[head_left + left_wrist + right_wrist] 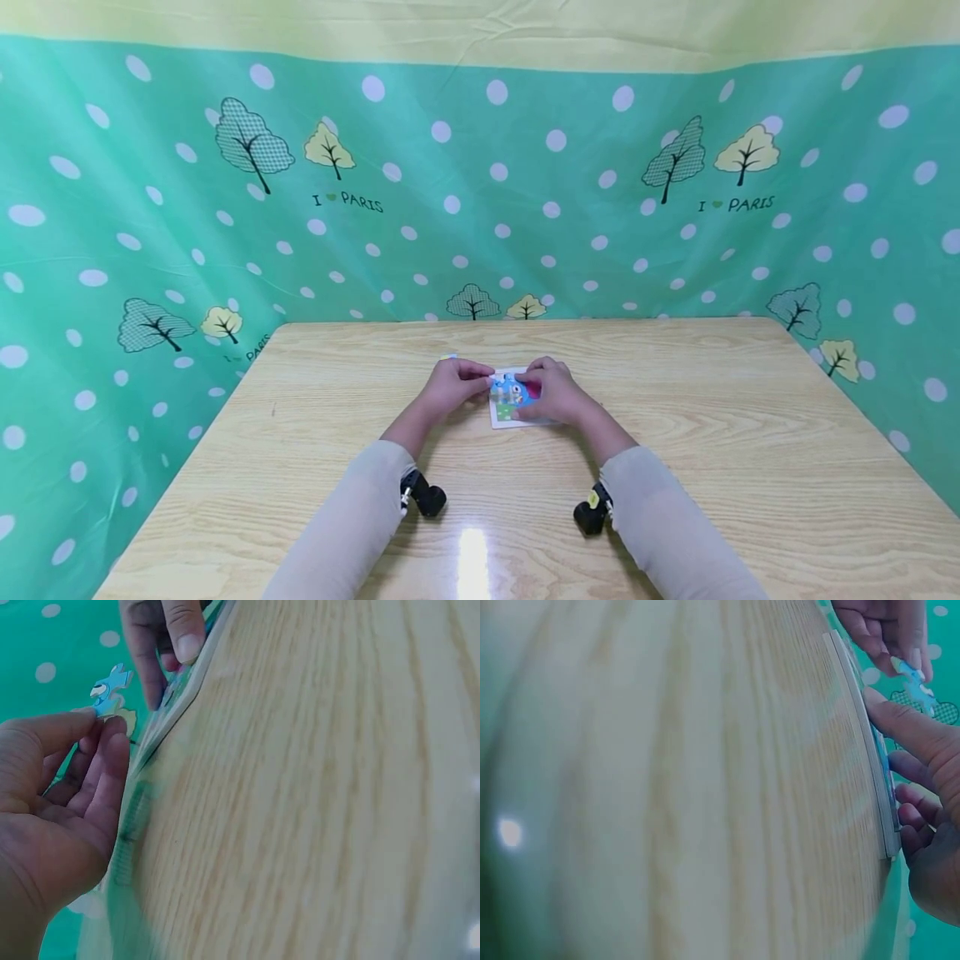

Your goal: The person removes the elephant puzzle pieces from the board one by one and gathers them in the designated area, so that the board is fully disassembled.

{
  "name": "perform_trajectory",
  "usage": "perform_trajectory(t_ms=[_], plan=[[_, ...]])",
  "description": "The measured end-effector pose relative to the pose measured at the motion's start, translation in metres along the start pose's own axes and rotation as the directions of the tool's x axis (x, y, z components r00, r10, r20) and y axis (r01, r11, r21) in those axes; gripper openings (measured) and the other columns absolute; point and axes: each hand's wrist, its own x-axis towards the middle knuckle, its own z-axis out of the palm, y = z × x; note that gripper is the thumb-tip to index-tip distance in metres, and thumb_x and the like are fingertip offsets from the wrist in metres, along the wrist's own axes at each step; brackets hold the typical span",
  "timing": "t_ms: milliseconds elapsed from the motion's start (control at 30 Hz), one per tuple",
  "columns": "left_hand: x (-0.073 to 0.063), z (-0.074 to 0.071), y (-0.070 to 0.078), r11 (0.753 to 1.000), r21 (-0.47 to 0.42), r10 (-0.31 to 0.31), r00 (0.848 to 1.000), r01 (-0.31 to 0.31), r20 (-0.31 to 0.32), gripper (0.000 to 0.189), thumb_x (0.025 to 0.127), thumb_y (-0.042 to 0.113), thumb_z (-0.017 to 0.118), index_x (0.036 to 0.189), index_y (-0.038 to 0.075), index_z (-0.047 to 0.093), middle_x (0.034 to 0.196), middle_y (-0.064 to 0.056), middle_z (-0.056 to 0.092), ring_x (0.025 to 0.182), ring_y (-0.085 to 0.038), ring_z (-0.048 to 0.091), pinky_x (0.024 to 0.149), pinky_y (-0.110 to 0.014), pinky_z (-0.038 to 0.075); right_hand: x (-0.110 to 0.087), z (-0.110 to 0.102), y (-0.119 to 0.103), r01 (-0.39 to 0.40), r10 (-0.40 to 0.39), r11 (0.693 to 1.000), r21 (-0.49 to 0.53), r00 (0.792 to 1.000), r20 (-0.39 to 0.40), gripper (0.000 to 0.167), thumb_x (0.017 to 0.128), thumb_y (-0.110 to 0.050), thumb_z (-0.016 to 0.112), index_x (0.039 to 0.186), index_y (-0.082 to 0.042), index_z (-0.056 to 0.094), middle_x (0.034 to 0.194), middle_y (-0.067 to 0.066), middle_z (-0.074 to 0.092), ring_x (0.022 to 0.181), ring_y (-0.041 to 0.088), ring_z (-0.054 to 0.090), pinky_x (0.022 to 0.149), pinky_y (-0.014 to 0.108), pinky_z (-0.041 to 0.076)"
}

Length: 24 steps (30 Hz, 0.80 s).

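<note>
My left hand (452, 388) pinches a small blue jigsaw piece (112, 684) between thumb and fingertips. In the left wrist view the piece is held up beside the puzzle board, clear of it. The flat board (519, 424) has a white border and a picture in blue, green and pink. My right hand (558, 393) rests on the board's right part, thumb and fingers spread apart over the picture and hiding some of it. In the right wrist view its thumb (889, 712) lies at the near edge of the board.
A small yellow and blue item (448, 357) lies behind my left hand, mostly hidden by it. The wooden table (712, 433) extends around the board. A green dotted curtain (480, 200) hangs along its back and sides.
</note>
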Motion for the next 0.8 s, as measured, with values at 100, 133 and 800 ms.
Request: perform_trajectory(t_ms=[100, 133, 800], plan=[[-0.002, -0.003, 0.001, 0.998, -0.068, -0.003, 1.000, 0.004, 0.008, 0.020, 0.096, 0.000, 0.072, 0.114, -0.005, 0.074, 0.106, -0.015, 0.073, 0.083, -0.017, 0.071, 0.080, -0.031, 0.061, -0.001, 0.001, 0.001, -0.001, 0.001, 1.000, 0.003, 1.000, -0.003, 0.069, 0.081, -0.026, 0.092, 0.142, -0.007, 0.064, 0.143, 0.013, 0.047, 0.133, 0.034, 0.038, 0.112, 0.049, 0.039], [-0.003, -0.005, 0.001, 0.996, -0.093, -0.005, 1.000, 0.006, 0.011, 0.020, 0.096, -0.001, 0.071, 0.115, -0.006, 0.073, 0.107, -0.016, 0.072, 0.082, -0.019, 0.072, 0.080, -0.032, 0.061, -0.001, 0.001, 0.001, -0.004, 0.004, 1.000, 0.004, 1.000, -0.001, 0.070, 0.081, -0.026, 0.092, 0.142, -0.007, 0.063, 0.143, 0.013, 0.047, 0.133, 0.034, 0.038, 0.113, 0.049, 0.039], [-0.025, -0.032, 0.005, 0.994, -0.100, 0.037, 0.999, -0.036, 0.004, 0.033, 0.087, -0.007, 0.077, 0.119, -0.007, 0.071, 0.112, -0.017, 0.074, 0.089, -0.021, 0.075, 0.086, -0.034, 0.060, -0.002, 0.003, 0.002, -0.013, 0.013, 1.000, 0.019, 1.000, -0.011, 0.070, 0.080, -0.025, 0.092, 0.142, -0.007, 0.063, 0.145, 0.012, 0.047, 0.134, 0.034, 0.038, 0.112, 0.048, 0.040]])
